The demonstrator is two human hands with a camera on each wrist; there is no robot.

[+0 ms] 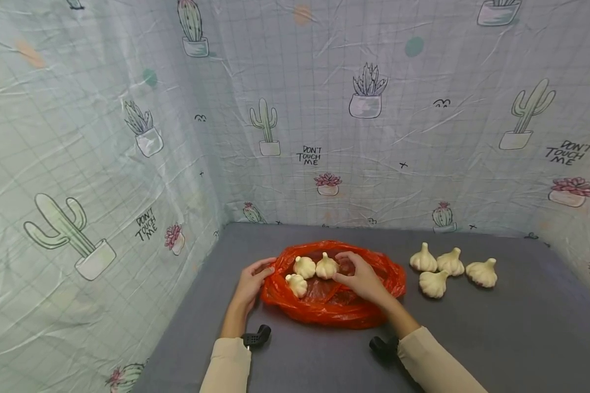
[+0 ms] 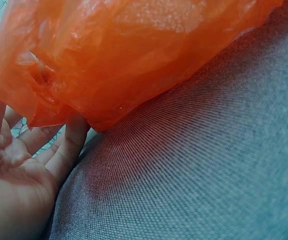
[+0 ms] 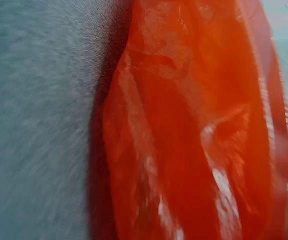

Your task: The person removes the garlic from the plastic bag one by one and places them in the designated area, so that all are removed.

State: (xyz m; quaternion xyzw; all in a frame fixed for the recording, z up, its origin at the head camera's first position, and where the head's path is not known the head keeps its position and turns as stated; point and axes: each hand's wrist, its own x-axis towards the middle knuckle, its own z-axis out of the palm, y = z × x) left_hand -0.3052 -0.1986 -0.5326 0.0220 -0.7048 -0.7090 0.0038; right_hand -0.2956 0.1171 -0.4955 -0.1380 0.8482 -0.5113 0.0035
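Note:
An orange-red plastic bag lies spread on the table with its mouth facing up. Inside it, toward the left, are a garlic bulb and a second garlic bulb below it. My right hand reaches into the bag and holds a third garlic bulb between thumb and fingers. At the bag's left edge, my left hand holds the rim, with the thumb near the top. The left wrist view shows that hand partly behind the plastic. In the right wrist view, the bag hides most of the right hand.
Several more garlic bulbs stand grouped on the grey table, right of the bag. A cactus-printed curtain rises behind the table and along its left side.

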